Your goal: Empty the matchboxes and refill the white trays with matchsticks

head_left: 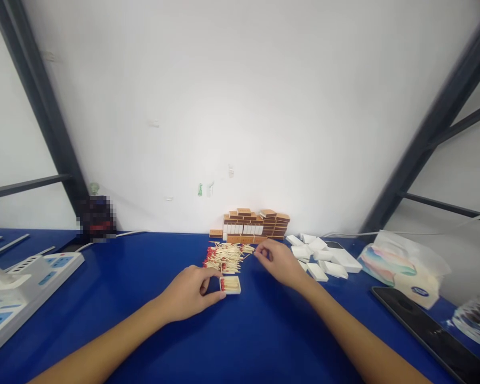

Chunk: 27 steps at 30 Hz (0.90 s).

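Matches (231, 286) are laid in the tray (239, 286) mid-tabletop (152, 253); behind it a loose heap (226, 260) is left, and boxes (276, 227) are stacked along the back edge. The tray's left end is gripped by the left hand (189, 294). The right hand's (279, 261) fingers are bunched beside the heap; whether a match is pinched cannot be told.
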Tool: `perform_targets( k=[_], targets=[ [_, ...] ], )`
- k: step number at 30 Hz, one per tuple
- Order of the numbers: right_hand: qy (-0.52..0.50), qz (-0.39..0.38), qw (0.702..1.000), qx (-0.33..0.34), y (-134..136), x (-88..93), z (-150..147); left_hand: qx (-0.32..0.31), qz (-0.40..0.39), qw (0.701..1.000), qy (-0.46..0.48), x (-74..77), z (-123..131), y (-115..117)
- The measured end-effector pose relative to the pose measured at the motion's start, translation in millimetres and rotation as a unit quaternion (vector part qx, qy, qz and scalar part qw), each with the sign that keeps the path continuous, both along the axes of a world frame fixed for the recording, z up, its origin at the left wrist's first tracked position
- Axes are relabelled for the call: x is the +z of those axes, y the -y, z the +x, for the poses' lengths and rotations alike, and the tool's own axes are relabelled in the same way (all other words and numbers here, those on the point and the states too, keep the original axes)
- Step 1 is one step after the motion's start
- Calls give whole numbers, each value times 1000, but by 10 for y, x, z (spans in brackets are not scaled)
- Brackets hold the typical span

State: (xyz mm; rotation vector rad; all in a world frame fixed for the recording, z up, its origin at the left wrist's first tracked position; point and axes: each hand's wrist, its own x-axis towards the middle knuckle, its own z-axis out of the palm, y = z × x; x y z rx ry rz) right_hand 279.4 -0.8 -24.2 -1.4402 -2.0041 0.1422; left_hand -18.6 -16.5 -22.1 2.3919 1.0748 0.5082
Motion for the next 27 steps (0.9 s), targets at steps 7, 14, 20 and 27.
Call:
perform_targets(
  k=[7, 14, 20, 27],
  targets=[
    [9, -5, 1000, -29, -136, -96, 223, -3, 16, 1000, -26, 4, 4, 6],
    [46, -38, 997, 50, -124, -216, -26, -34, 15, 999, -16, -14, 48, 30],
    [62, -74, 995, 16, -152, -226, -8, -26, 20, 999, -16, -7, 45, 20],
    [49, -92, 994, 13, -26, -99, 32, -24, 30, 999, -25, -25, 53, 3]
  ],
)
